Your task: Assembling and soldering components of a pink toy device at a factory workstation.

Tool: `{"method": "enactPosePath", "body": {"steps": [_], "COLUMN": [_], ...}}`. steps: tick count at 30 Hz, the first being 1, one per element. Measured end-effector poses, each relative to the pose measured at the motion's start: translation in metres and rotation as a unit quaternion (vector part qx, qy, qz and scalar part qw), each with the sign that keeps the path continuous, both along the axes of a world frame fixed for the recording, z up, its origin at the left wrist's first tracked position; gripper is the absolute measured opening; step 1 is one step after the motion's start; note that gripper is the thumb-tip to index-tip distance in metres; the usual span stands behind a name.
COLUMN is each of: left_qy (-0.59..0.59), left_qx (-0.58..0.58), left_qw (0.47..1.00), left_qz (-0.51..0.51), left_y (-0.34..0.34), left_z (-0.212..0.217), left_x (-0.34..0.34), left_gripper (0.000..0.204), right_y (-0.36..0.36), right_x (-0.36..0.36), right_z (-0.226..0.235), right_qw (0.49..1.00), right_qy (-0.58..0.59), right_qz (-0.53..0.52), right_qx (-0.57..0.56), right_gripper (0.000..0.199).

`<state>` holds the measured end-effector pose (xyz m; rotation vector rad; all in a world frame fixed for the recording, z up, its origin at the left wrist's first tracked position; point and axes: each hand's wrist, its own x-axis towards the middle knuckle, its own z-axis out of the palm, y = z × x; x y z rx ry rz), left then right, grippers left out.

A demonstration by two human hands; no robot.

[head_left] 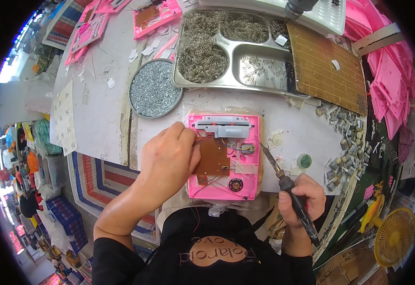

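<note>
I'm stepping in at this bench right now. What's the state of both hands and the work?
Left hand: fingers pressing the brown circuit board inside the open pink casing, which lies flat at the table's near edge.
Right hand: gripping the soldering iron, tip beside the casing's right edge, not on the board.
Done: board, grey mechanism and small speaker sit in the casing.
Left: red wires look loose; casing open.

Between the hands lies the open casing (pixel 224 156) on the tabletop (pixel 103 114), the left hand (pixel 172 159) resting on its circuit board (pixel 212 161). The right hand (pixel 302 197) holds a soldering iron (pixel 288 185) just right of it. Beyond the hands sit a round dish of screws (pixel 155 89) and a compartment tray of springs (pixel 231 47).
</note>
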<state>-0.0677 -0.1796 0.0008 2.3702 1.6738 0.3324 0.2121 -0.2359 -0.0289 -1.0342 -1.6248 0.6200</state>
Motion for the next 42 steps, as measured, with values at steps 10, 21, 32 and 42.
{"method": "enactPosePath", "body": {"steps": [10,21,32,42], "left_qy": [0.022,0.045,0.035,-0.077], "left_qx": [-0.023,-0.016,0.066,0.13], "left_qw": [0.997,0.999,0.99,0.985], "left_qz": [-0.075,-0.022,-0.117,-0.083], "left_y": [0.014,0.003,0.014,0.005], "left_z": [0.009,-0.005,-0.008,-0.032], "left_x": [-0.006,-0.002,-0.006,-0.006], "left_gripper": [0.019,0.021,0.014,0.023], "right_y": [0.001,0.006,0.001,0.007], "right_x": [-0.002,-0.004,-0.001,-0.01], "right_z": [0.002,0.006,0.005,0.003], "right_qw": [1.0,1.0,0.999,0.999], "right_qy": [0.019,0.02,0.033,0.012], "right_qz": [0.006,0.02,0.008,0.025], "right_qx": [0.006,0.013,0.013,0.026], "right_gripper": [0.032,0.032,0.032,0.032]}}
